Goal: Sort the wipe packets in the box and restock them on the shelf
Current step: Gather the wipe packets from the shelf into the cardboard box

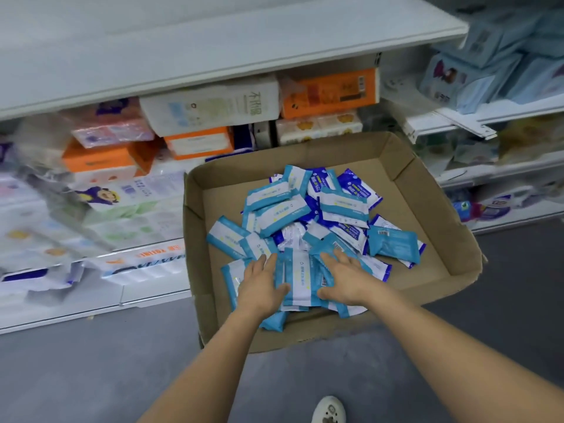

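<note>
A shallow cardboard box (451, 227) stands on the floor and holds a loose heap of several wipe packets. Most are teal-and-white packets (276, 209); some dark blue packets (357, 186) lie toward the back of the heap. At the near side, a small bunch of teal-and-white packets (300, 279) sits between my hands. My left hand (262, 283) presses its left side with straight fingers, thumb laid over the top. On its right side my right hand (345, 279) presses the same way.
Behind the box a white shelf (213, 41) is empty on top; orange and white tissue packs (329, 93) fill the level below. More shelves with blue packs (488, 56) stand at right. Grey floor surrounds the box; my shoe (328, 410) is below.
</note>
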Motion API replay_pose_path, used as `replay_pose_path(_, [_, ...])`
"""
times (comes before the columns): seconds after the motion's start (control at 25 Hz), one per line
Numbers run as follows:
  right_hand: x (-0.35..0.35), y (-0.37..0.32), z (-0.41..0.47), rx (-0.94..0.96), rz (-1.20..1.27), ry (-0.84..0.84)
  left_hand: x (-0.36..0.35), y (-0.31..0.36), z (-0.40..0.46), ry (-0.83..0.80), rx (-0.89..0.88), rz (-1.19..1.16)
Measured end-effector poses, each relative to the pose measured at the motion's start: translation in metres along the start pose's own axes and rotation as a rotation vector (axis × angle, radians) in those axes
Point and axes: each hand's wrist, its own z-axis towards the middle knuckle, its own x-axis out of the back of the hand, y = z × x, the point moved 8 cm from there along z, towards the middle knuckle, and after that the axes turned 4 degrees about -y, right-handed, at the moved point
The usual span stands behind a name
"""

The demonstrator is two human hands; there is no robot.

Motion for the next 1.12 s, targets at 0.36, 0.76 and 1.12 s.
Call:
replay_pose_path(0.36, [0.044, -0.161, -0.146, 0.251, -0.112, 0.623, 0.155, -0.024, -0.152, 0.564, -0.265, 0.234])
replay_pose_path(0.76, [0.025, -0.369, -0.246, 0.696, -0.166, 1.179, 0.302, -0.150, -0.347, 1.141, -0.228, 0.368])
replay_pose_path(1.12, [0.027, -0.563, -0.211, 0.889, -0.226, 1.110, 0.410, -0.295, -0.380, 1.247, 0.076, 0.414])
